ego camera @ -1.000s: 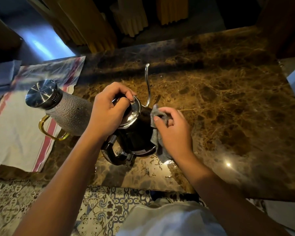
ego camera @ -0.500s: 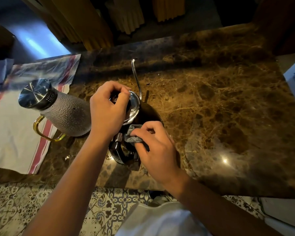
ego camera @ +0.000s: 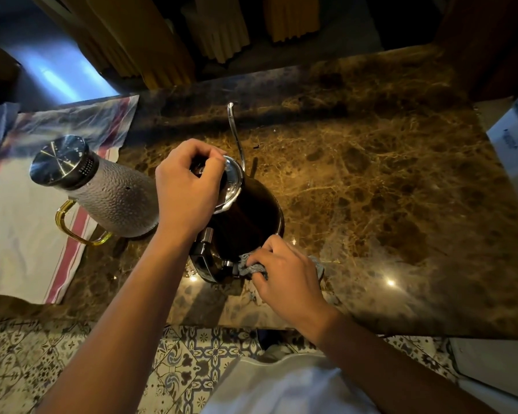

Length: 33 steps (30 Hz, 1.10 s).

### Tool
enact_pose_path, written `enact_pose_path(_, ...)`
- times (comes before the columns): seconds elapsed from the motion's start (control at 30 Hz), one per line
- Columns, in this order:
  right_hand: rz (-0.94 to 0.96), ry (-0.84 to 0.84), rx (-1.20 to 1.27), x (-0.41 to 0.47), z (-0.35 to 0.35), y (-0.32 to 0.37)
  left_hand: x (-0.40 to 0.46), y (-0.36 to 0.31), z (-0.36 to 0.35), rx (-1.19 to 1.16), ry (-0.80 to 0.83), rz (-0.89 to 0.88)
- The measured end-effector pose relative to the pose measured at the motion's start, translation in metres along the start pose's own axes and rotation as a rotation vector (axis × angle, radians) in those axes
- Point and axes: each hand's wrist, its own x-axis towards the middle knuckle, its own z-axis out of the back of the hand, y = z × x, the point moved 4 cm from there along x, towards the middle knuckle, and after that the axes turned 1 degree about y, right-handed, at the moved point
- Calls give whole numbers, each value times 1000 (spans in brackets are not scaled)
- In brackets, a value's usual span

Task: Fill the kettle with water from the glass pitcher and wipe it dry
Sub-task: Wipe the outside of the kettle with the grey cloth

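Note:
A black gooseneck kettle [ego camera: 248,216] stands on the brown marble counter [ego camera: 371,189], its thin spout pointing away from me and its handle toward me. My left hand [ego camera: 186,189] grips the knob of the kettle's shiny lid [ego camera: 231,180] from above. My right hand [ego camera: 284,273] holds a bunched grey cloth [ego camera: 251,268] pressed against the kettle's lower side, beside the handle base. The textured glass pitcher [ego camera: 114,201], with a steel cap and an amber handle, stands just left of the kettle.
A white towel with red stripes [ego camera: 21,234] lies under and left of the pitcher. A white box [ego camera: 515,144] sits at the counter's right edge. Yellow chair backs stand beyond the far edge. Patterned floor tiles [ego camera: 192,363] show below the near edge.
My right hand has carried the cloth from the kettle's right side, round its front, down to the base by the handle. My left hand stays on the lid.

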Motion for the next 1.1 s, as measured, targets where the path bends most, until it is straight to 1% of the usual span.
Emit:
enact_pose_path(0.13,-19,70,-45,4,13,-6,0,1,1,-9,30,-4)
enact_pose_path(0.2,-66,86,-37,6,21,-14,1,3,2,-19,67,-27)
enact_pose_path(0.27,-134,37,17,10,34,-25,0,4,3,-26,130,-68)
enact_pose_path(0.33,-219,-91,203,19,51,-37,0,2,2,-38,211,-124)
enact_pose_path(0.4,-275,-196,456,29,70,-43,1,-1,1,-48,317,-186)
enact_pose_path(0.43,-304,-222,607,35,79,-43,1,-3,1,-52,396,-211)
enact_pose_path(0.5,-375,-204,960,47,88,-37,1,-9,-1,-28,564,-232)
enact_pose_path(0.53,-393,-178,1097,52,88,-34,2,-11,-1,6,618,-242)
enact_pose_path(0.57,-395,-156,1163,56,87,-31,2,-13,-2,49,646,-251)
enact_pose_path(0.6,-379,-135,1173,59,85,-27,2,-12,-1,98,652,-253)
enact_pose_path(0.67,-317,-97,1136,61,78,-22,1,-12,2,228,595,-236)
enact_pose_path(0.73,-236,-104,1032,58,71,-19,-5,-13,7,392,462,-229)
enact_pose_path(0.77,-195,-133,951,57,69,-21,-11,-16,8,424,388,-221)
enact_pose_path(0.83,-126,-185,799,53,65,-24,-24,-19,10,373,301,-179)
enact_pose_path(0.87,-116,-197,745,50,61,-27,-30,-20,9,337,298,-147)
enact_pose_path(0.9,-131,-208,697,46,58,-33,-34,-21,7,307,316,-125)
enact_pose_path(0.97,-217,-177,638,40,50,-47,-35,-21,5,283,337,-93)
enact_pose_path(1.03,-312,-99,546,36,45,-64,-33,-20,4,275,357,-97)
enact_pose_path(1.1,-336,-32,492,39,45,-69,-32,-19,7,266,373,-116)
